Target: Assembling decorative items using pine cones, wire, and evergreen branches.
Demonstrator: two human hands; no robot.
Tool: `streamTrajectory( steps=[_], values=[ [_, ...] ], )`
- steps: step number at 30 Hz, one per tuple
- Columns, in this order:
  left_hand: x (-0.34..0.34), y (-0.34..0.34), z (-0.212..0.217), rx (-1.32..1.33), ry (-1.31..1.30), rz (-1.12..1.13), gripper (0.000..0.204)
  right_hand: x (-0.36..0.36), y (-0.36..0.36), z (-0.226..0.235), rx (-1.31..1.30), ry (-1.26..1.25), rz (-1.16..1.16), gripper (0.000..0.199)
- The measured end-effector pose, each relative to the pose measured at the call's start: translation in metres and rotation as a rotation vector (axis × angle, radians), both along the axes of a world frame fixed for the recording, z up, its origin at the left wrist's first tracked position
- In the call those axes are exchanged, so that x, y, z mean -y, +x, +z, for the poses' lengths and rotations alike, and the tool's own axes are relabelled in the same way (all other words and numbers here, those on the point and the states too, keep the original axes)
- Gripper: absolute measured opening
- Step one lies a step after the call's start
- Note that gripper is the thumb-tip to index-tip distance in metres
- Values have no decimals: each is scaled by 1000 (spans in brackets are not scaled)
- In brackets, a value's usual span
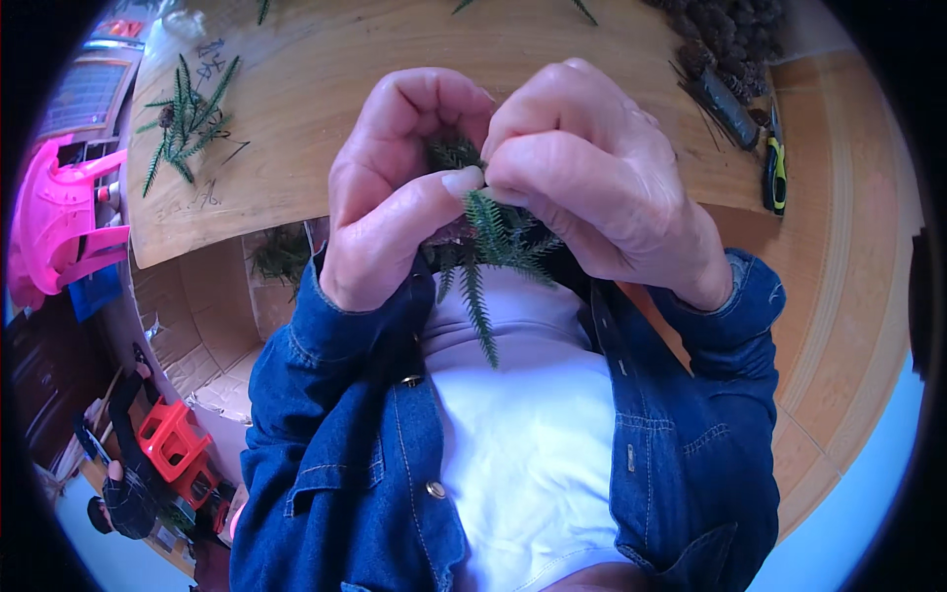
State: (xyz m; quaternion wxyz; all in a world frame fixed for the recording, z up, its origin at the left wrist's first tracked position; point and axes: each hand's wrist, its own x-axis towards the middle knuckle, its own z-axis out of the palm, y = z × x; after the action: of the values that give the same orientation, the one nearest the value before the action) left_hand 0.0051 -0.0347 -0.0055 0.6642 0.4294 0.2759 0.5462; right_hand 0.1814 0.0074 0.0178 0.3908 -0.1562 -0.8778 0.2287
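Green sprig pinched between both hands, before the white shirt.
Left hand curls around it, thumb pressed in; right hand nips it in bunched fingertips. Wooden table bears dark handwritten marks in two spots near a second sprig; strokes small, bent, hard to read.

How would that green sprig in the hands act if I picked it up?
The sprig is probably light, since its fronds look thin. It may be springy, because they jut out fairly straight. It likely wouldn't roll much if pushed: they spread several ways.
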Motion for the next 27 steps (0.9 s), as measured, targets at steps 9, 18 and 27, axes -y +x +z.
streamTrajectory(
  steps=[9,18,27],
  values=[
    [1,-26,5,-571,-1,-189,14,1,1,-8,81,36,-41,14],
    [6,-21,12,-565,-72,-121,11,-1,1,-5,199,18,-68,16],
    [-9,-20,15,-781,336,-112,20,-1,4,-2,198,-27,-1,15]
  ],
)
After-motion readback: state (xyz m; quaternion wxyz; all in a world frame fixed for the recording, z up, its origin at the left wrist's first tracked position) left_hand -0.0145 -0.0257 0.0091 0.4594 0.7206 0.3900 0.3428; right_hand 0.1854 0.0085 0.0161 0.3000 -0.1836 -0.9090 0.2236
